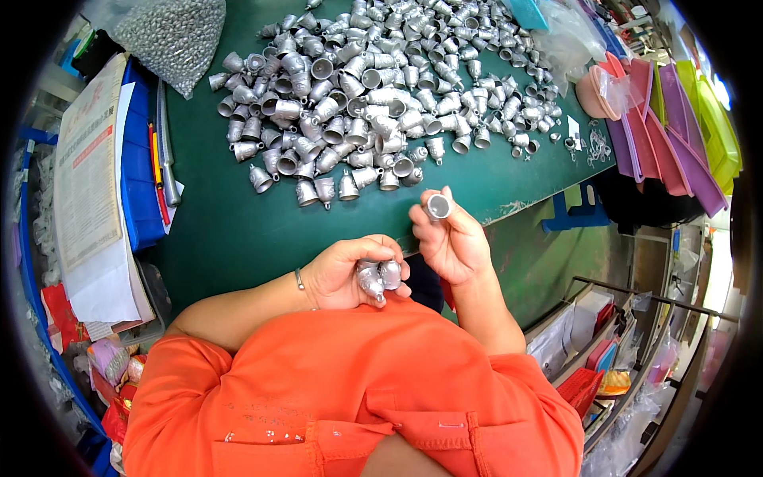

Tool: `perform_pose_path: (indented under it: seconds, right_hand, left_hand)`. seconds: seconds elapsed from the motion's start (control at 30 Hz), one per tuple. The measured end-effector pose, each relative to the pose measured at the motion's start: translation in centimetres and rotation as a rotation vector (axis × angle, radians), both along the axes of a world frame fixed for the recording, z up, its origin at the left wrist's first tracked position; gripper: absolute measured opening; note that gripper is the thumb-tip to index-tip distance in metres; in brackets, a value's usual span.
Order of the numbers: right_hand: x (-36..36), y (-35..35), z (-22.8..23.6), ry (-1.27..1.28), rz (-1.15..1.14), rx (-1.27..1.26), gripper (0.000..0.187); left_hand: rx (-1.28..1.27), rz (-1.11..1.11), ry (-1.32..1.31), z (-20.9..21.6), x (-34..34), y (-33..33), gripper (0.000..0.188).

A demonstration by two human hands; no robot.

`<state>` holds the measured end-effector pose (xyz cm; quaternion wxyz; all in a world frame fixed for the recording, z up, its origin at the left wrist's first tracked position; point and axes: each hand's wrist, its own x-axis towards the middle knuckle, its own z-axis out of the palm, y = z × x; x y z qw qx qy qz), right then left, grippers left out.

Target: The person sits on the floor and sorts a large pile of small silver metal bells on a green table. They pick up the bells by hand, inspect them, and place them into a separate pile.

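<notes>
My left hand (347, 269) is curled in front of my chest, its fingers wrapped round a couple of small silver bells (371, 278) with loops on their tops. To its right and a little higher, my right hand (455, 246) pinches one silver bell (438, 207) between thumb and fingers, with the hollow mouth turned up toward me. Both hands are near the front edge of the green table (238, 254). Beyond them lies a large heap of like silver bells (350, 119), tipped in all directions.
A clear bag of small silver pieces (179, 48) lies at the far left. Nearer are a blue tray (143, 191), papers (87, 175) and pens (156, 167). At the right edge are small metal rings (596, 147), a pink cup (594, 94) and coloured plastic bins (664, 127).
</notes>
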<state>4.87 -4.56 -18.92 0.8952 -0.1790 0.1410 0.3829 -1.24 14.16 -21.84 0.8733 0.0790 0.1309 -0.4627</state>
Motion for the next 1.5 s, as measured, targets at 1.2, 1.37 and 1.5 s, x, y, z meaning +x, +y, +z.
perform_pose_path:
  seconds: [1.2,1.37,1.5]
  right_hand:
    - [2.7,-1.0,-0.3,-0.334,-0.134,-0.425,0.014]
    - [2.5,-1.6,-0.7,-0.029,-0.030,0.034,0.029]
    - [2.4,-1.7,-1.2,-0.045,0.027,0.158,0.037]
  left_hand:
    - [0.000,0.018,0.019,0.4,0.5,0.2,0.017]
    - [0.047,0.015,0.029,0.9,0.6,0.2,0.016]
    - [0.038,0.016,0.024,0.8,0.7,0.1,0.016]
